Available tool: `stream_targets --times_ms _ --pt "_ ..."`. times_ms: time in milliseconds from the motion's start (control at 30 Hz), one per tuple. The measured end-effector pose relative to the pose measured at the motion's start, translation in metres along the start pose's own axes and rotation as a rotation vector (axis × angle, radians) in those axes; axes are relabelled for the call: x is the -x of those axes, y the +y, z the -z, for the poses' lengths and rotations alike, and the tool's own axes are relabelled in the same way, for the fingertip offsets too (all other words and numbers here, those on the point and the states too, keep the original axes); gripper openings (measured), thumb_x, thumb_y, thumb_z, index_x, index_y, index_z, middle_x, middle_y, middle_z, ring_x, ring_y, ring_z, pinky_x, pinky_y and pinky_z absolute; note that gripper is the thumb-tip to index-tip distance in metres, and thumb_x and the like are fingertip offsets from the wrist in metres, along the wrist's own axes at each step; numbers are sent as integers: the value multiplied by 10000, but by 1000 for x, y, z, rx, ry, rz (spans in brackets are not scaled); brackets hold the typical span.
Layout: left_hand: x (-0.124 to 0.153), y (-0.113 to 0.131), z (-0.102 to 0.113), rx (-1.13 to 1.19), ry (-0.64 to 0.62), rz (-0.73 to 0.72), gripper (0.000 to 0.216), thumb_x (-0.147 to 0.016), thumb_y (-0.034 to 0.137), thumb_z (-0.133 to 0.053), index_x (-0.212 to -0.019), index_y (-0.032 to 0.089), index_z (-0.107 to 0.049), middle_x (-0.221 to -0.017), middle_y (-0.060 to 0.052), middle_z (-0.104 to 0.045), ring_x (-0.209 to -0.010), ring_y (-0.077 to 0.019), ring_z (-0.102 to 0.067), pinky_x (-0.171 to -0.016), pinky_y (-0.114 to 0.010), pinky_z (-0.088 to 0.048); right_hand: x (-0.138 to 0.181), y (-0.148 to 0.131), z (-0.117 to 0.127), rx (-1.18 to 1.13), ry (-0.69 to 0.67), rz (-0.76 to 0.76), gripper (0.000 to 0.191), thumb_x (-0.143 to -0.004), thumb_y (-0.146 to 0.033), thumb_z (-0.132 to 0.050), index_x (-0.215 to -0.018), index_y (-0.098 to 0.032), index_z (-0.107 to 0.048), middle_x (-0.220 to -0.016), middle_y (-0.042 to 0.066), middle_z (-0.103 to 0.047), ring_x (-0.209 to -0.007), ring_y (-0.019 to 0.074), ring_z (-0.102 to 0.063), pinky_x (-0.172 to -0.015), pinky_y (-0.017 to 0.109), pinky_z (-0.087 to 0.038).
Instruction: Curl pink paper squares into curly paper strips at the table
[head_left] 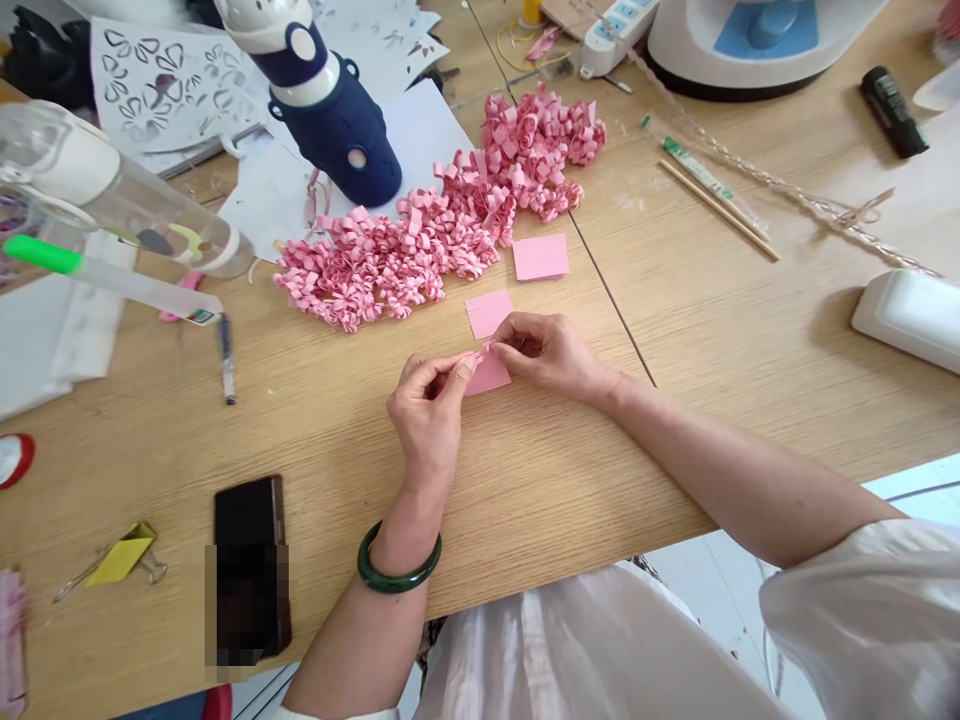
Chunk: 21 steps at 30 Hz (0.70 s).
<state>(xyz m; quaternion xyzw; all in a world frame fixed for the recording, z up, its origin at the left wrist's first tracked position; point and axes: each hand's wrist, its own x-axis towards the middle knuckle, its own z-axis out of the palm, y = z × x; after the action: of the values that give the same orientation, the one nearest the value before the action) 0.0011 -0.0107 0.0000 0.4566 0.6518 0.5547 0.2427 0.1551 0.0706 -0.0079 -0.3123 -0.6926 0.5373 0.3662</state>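
My left hand point(429, 408) and my right hand point(550, 352) meet over the wooden table point(712, 330), both pinching one small pink paper square point(489, 374) between fingertips. A green bangle point(397, 570) circles my left wrist. Just beyond the hands lies a second pink square point(488, 312), and a third pink square point(541, 257) sits farther back. Behind them spreads a heap of curled pink paper pieces point(442, 230).
A dark blue bottle point(330, 100) stands behind the heap on white paper. A black phone point(249, 565), yellow binder clip point(124, 553) and pen point(226, 358) lie at left. Chopsticks point(716, 205), a white device point(757, 40) and a white box point(907, 315) are at right.
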Motion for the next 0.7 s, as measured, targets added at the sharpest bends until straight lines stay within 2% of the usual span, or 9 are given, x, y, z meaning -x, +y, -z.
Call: stream_targets --times_ms 200,367,700 --pt "1 1 0 7 -4 -17 103 -790 277 -814 -732 212 -759 -696 28 -547 -669 -101 -492 -669 -249 -423 0 0 0 13 10 21 167 -887 -274 -630 -793 -137 -622 -660 -31 -544 -589 77 -416 -565 240 -361" --pt "0 0 -1 53 -16 39 131 -777 291 -818 -713 207 -743 -701 25 -555 -673 -105 -496 -650 -249 -416 0 1 0 26 11 21 172 -894 -288 -630 -798 -146 -620 -669 -27 -553 -592 79 -415 -555 237 -355" --pt "-1 0 0 96 -38 76 103 -761 290 -829 -735 212 -767 -721 21 -561 -691 -99 -507 -674 -242 -433 1 0 0 38 -2 27 169 -895 -283 -638 -806 -140 -637 -660 -26 -545 -596 83 -430 -559 240 -352"
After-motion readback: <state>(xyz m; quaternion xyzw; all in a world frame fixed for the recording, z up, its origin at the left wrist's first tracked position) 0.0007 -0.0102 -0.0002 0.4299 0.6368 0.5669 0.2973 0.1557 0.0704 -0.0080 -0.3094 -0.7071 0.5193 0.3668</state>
